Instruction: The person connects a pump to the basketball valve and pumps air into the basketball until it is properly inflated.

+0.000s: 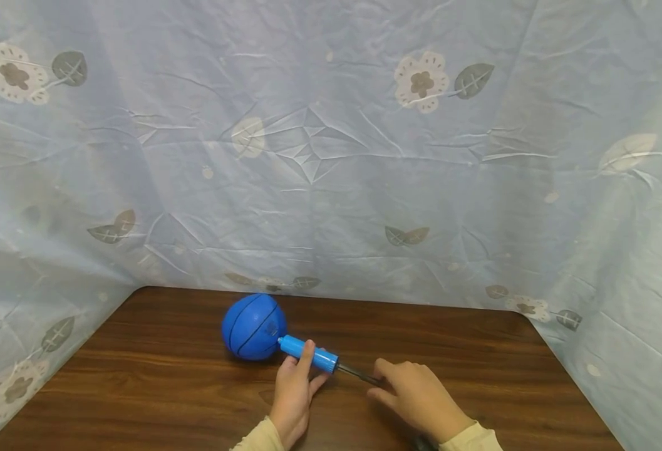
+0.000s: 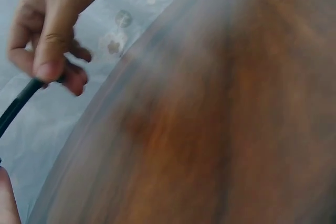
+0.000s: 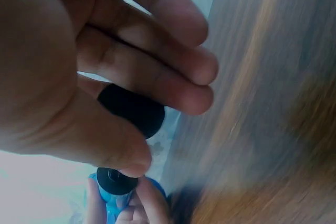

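A blue ball [image 1: 253, 327] with black seam lines rests on the wooden table. Against its right side sits the tip of a blue hand pump [image 1: 324, 359], whose dark rod [image 1: 359, 374] is drawn out to the right. My left hand [image 1: 292, 391] grips the pump's barrel, thumb on top. At the rod's far end, my right hand [image 1: 418, 394] holds the handle. In the right wrist view that black handle [image 3: 132, 111] lies between thumb and fingers. The left wrist view shows the right hand [image 2: 52, 30] on the rod's end.
Brown wood grain covers the table [image 1: 184, 401], which has rounded back corners. A pale grey-blue cloth [image 1: 331, 207] with flowers and leaves hangs behind it and along both sides. A dark object [image 1: 425, 443], only partly visible, shows beneath the right wrist.
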A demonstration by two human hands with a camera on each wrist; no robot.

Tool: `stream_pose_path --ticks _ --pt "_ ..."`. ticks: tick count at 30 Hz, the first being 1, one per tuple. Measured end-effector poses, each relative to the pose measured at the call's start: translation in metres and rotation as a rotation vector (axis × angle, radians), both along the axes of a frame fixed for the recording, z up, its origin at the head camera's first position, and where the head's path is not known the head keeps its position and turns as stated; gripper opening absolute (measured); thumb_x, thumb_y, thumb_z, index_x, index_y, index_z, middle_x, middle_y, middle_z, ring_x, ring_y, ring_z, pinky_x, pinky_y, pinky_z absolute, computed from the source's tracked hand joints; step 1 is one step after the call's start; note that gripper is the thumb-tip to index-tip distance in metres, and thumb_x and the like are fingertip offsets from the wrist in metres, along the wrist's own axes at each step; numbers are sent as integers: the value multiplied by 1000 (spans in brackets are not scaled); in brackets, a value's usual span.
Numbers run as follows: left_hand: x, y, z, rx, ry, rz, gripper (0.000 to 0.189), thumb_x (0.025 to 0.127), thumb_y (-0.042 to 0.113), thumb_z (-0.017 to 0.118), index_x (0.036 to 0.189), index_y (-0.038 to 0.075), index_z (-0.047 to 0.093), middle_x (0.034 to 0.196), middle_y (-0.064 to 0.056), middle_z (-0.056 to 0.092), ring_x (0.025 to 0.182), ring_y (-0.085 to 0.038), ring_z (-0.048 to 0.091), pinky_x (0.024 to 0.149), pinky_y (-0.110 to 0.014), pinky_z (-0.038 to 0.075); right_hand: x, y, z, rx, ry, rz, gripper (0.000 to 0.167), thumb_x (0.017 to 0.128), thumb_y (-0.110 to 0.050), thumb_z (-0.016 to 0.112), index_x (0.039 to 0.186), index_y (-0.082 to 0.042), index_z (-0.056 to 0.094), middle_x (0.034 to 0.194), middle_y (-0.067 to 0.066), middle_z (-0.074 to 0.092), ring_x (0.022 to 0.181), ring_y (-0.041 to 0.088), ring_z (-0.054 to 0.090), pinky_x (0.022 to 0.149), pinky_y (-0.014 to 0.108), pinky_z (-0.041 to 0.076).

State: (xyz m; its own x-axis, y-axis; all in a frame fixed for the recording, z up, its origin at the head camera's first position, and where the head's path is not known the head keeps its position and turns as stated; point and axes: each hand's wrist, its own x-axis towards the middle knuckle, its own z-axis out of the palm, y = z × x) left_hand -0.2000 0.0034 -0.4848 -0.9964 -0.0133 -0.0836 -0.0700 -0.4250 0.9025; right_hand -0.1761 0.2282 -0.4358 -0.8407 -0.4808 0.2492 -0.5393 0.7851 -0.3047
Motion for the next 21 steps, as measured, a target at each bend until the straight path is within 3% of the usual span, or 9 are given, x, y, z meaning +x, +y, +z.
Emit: stream_pose_path --ticks 4,12,15,21 --pt "7 6 1 11 15 -40 63 108 42 54 138 -11 39 140 -24 53 125 -24 59 103 -44 54 1 -2 0 -41 2 29 19 91 -29 80 96 -19 65 83 -10 74 65 -4 60 57 18 51" --pt "18 18 -1 55 45 -176 62 109 36 55 138 -16 37 139 -26 55 129 -31 59 105 -42 52 2 -5 0 -59 9 26 19 90 -33 80 95 -20 66 83 -11 73 61 -7 49 55 19 48" --pt "19 19 -1 55 48 -178 60 108 34 56 137 -14 37 137 -26 57 127 -30 60 105 -42 52 3 -6 1 -63 5 22 19 91 -34 80 95 -22 66 85 -12 73 62 -6 49 55 19 48" --pt "17 18 1 17 40 -120 56 109 39 54 135 -9 40 127 -19 63 115 -21 65 101 -40 55 4 -11 2 -60 -11 -3 18 92 -35 79 97 -24 65 76 -20 62 57 -3 43 51 20 41"
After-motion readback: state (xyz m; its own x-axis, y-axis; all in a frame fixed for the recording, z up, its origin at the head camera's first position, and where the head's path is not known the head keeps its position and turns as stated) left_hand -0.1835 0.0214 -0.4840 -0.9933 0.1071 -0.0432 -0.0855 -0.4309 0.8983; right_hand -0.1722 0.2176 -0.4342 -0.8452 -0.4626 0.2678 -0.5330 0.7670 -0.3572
